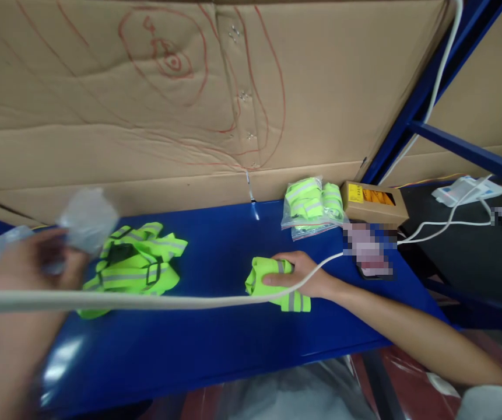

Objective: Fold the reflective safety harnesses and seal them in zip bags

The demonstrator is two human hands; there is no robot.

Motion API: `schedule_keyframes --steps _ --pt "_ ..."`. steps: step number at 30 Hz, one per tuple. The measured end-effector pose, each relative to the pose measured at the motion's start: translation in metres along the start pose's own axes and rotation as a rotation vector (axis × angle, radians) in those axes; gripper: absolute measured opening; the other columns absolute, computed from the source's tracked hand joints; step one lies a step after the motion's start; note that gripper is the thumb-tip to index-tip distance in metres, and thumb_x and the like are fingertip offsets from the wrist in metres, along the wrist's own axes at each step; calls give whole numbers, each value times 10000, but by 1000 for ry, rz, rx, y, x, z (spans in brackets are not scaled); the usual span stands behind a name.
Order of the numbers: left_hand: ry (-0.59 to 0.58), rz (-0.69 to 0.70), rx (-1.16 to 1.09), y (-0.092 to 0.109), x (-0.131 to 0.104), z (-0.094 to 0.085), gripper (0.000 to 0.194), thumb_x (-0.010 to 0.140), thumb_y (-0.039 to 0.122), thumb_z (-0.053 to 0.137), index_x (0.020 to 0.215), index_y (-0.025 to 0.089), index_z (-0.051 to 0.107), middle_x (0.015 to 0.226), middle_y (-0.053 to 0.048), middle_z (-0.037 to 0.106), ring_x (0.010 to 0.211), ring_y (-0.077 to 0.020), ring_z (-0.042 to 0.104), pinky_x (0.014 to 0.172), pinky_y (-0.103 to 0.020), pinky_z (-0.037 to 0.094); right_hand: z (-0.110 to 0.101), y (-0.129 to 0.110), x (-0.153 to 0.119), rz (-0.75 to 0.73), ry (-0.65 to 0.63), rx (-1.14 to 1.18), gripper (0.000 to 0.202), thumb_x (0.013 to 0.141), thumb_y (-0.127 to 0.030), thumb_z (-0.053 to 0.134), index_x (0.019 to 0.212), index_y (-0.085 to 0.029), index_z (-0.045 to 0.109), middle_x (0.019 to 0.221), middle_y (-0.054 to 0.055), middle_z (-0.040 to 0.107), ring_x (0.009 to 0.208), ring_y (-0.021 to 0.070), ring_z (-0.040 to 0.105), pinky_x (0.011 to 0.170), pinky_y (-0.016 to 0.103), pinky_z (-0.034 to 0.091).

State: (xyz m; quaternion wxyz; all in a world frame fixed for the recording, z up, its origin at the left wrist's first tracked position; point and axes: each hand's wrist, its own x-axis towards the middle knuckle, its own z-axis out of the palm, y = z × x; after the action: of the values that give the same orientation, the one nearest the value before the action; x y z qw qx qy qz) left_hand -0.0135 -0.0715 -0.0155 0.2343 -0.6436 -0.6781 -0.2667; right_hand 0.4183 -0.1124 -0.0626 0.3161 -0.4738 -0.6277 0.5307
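My right hand [301, 277] is wrapped around a folded neon-yellow reflective strap bundle [272, 274] with grey stripes, low over the blue table. One end of the bundle hangs out beneath my fingers. On the left, my left hand [36, 262] is smeared by motion; its fingers pinch a clear plastic bag [91, 219], which sticks up beyond them. Between the hands, nearer the left, lies a loose heap of neon-yellow reflective straps [139, 265] with black buckles.
Filled clear bags of yellow straps [307, 201] lie at the back right beside a cardboard box [375, 201]. A white cable [216, 302] crosses in front of both hands. Behind the blue table [216, 233] stands a cardboard wall [320, 87]. A pixelated object [368, 248] lies at right.
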Motion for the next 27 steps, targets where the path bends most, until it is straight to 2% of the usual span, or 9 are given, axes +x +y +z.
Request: schedule_keyframes --steps 3,5,7,8,13,16,19,23,27 --pt "-106 179 -258 96 -25 -3 405 942 417 557 1261 177 623 951 -50 669 834 -201 654 807 -336 551 7 -7 -2 -6 -59 54 445 720 -544 819 888 -135 768 742 -6 651 676 129 535 563 219 389" --pt "-337 295 -529 150 -47 6 292 969 261 488 1206 179 638 963 -60 689 817 -188 666 822 -331 564 9 -10 -4 -26 -67 67 431 703 -523 838 863 -130 764 708 -18 618 658 117 509 547 212 368" --pt "-603 383 -754 187 -65 18 362 918 137 485 1244 193 630 1156 -95 690 988 -212 691 886 -337 567 9 -9 -5 -25 -73 95 425 696 -503 850 881 -130 765 706 -24 611 645 112 503 552 214 376" --pt "-652 371 -836 198 -71 24 396 875 122 526 1250 194 631 1199 -99 685 1056 -229 684 925 -349 560 9 -8 -5 -16 -78 117 425 694 -496 854 896 -132 767 714 -23 620 645 114 513 562 218 391" --pt "-716 153 -1041 206 -74 37 367 811 239 619 1167 174 681 1101 -91 740 976 -252 710 851 -355 570 1 -3 -1 96 -27 213 454 645 -500 879 909 -144 775 783 5 704 688 159 612 618 250 475" --pt "-727 -29 -1121 202 -70 33 286 890 346 583 1081 182 718 1054 -76 754 926 -232 708 829 -337 562 -5 -1 2 161 35 190 485 656 -543 861 927 -150 777 808 13 729 698 173 639 627 258 488" --pt "-652 -99 -1116 201 -69 23 293 913 426 623 1091 214 718 1055 -55 745 926 -219 684 834 -323 539 -8 1 5 182 81 111 492 694 -590 823 896 -144 771 793 17 726 705 172 634 616 251 467" --pt "-581 95 -1036 204 -71 11 254 973 401 572 1121 232 693 1025 -48 719 950 -219 656 886 -356 479 -8 2 10 190 140 114 505 695 -563 830 989 -159 756 931 36 743 817 189 656 677 258 486" --pt "-522 296 -905 212 -68 7 245 1017 323 488 1191 233 635 986 -35 700 929 -214 653 905 -383 437 -9 3 11 52 136 102 502 733 -539 806 1064 -167 736 1038 48 736 941 209 659 817 301 503"
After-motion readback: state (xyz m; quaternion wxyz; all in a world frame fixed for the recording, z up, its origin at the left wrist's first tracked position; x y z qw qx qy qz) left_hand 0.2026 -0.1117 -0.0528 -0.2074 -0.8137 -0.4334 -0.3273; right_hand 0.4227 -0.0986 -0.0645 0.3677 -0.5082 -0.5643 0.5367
